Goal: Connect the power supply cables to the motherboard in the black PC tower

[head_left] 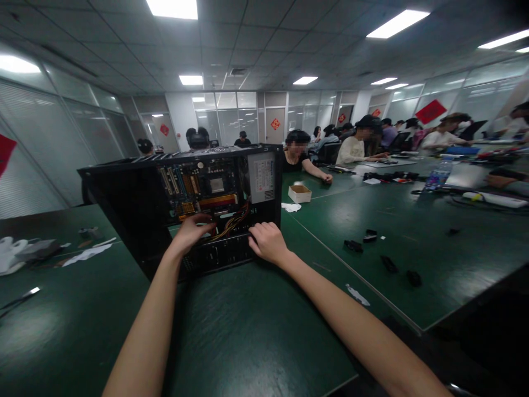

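Observation:
A black computer case stands on the green table with its side open towards me. Inside it are a motherboard, a silver power supply and a bundle of yellow, red and black cables. My left hand reaches into the lower part of the case, its fingers apart beside the cables below the motherboard. Whether the fingertips touch a cable is hard to make out. At the lower right, my right hand has its fingers curled over the case's bottom rail, gripping it.
Behind the case's right side sit a small white box and a crumpled white paper. Several small black parts lie to the right. White paper and a metal tool are on the left. Other people sit at tables beyond.

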Demonstrator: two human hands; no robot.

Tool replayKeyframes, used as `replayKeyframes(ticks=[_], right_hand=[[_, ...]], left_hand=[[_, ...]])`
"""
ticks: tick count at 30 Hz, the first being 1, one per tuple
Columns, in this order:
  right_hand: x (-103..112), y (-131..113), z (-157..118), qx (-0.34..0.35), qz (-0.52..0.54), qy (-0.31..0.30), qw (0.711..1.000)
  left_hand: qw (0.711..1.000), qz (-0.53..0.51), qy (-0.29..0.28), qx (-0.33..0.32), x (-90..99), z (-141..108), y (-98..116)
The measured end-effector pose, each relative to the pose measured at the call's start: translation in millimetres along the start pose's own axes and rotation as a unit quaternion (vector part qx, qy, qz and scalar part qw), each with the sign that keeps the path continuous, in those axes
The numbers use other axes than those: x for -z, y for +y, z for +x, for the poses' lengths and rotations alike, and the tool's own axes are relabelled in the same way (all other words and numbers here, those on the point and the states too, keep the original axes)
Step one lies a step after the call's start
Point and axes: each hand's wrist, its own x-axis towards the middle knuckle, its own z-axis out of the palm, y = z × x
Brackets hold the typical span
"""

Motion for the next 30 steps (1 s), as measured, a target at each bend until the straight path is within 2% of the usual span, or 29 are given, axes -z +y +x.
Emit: replayKeyframes(ticks=[4,10,16,22,30], right_hand=[[0.1,-0.1,0.5,0.002,-0.004,-0.004,1.000],[0.0,-0.1,0.3,0.003,-0.007,-0.003,1.000],[1.2,-0.1,0.4,0.002,-0.005,-0.004,1.000],[1.2,-0.9,0.9,-0.003,-0.002,-0.010,1.000],[2.4,-2.4,0.8,-0.008,0.005,-0.012,1.000]], left_hand=[[0.997,-0.024,-0.062,0.034,-1.3,-1.7,6.7],[0.997,-0.018,-0.072,0.035,-3.7,-3.5,12.6],[1.000,0.016,-0.016,0.007,-4.1,-2.4,13.2],[0.999,0.021,0.033,0.008,-5.3,-3.2,12.4],[0.998,0.035,0.059,0.010,-6.5,-3.2,8.3]])
